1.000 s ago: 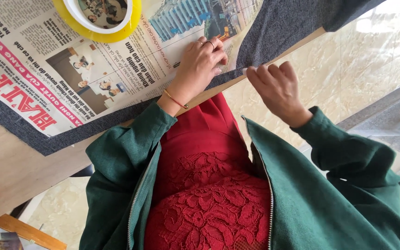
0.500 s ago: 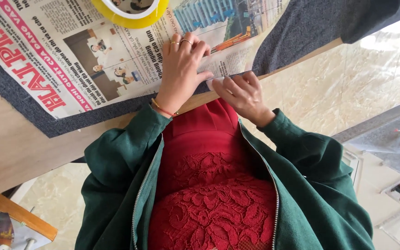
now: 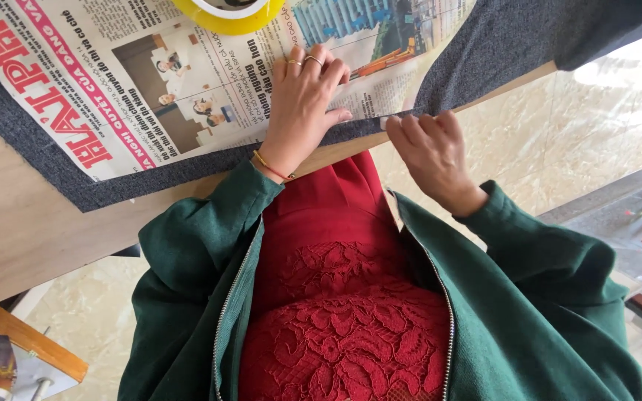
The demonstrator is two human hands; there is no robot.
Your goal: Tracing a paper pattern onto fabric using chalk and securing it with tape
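Under our fingers, the surface: a pale wooden table (image 3: 16,223), its edge running just below both hands, with a cream speckled floor (image 3: 581,134) showing beyond and below it.
Room: to the right of our right fingers we see a grey step and green plants; low on the left, a wooden stand with a picture.
Cloth: dark grey fabric (image 3: 499,52) lies on the table, reaching out past our fingers on both sides.
Paper: a newspaper (image 3: 150,82) rests on the fabric, under our left fingers.
Container: a yellow tape roll (image 3: 224,15), just above our left fingertips, sits on the newspaper; what lies inside its ring we cannot tell.
Left hand (image 3: 302,100): fingers flat and close together, pressing the newspaper down onto the fabric, holding nothing.
Right hand (image 3: 432,152): fingers curled narrow, pinching the fabric's near edge at the table edge.
Since half a second ago: we see the right hand has slid rightward along the edge, so the two hands now lie a little apart instead of nearly touching.
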